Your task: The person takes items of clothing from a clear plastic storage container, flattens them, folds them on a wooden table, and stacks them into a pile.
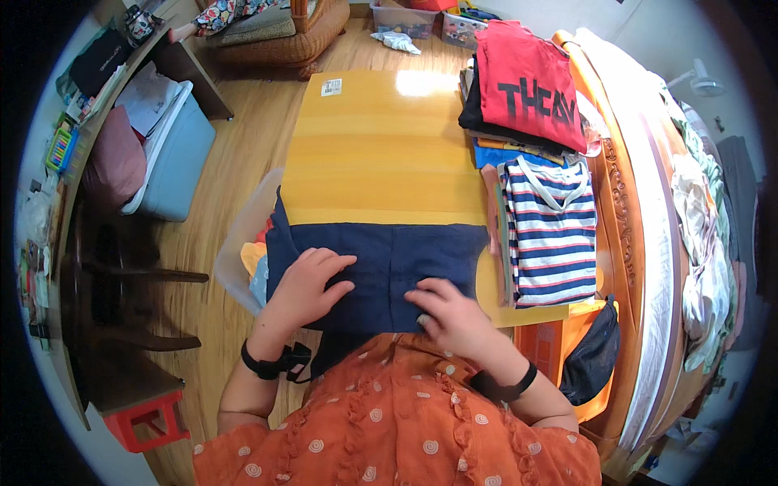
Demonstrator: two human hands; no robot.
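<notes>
A dark navy garment (371, 249) lies spread across the near end of the yellow wooden table (383, 140), one side hanging over the left edge. A seam runs down its middle. My left hand (313, 285) rests on its left part with thumb and fingers apart. On the right part, near the front edge, my right hand (447, 313) touches the cloth with bent fingers; whether it pinches any fabric is unclear. Right of the garment lies a folded striped T-shirt (550, 243) on a stack. Behind it, a folded red shirt (526, 79) tops another pile.
A translucent bin (243, 255) with clothes stands at the table's left. An orange crate (541, 346) sits low on the right, beside a wooden bed frame (614, 182). Further left are a blue storage box (182, 164) and a red stool (149, 422). Another person's patterned leg (225, 15) shows at the back.
</notes>
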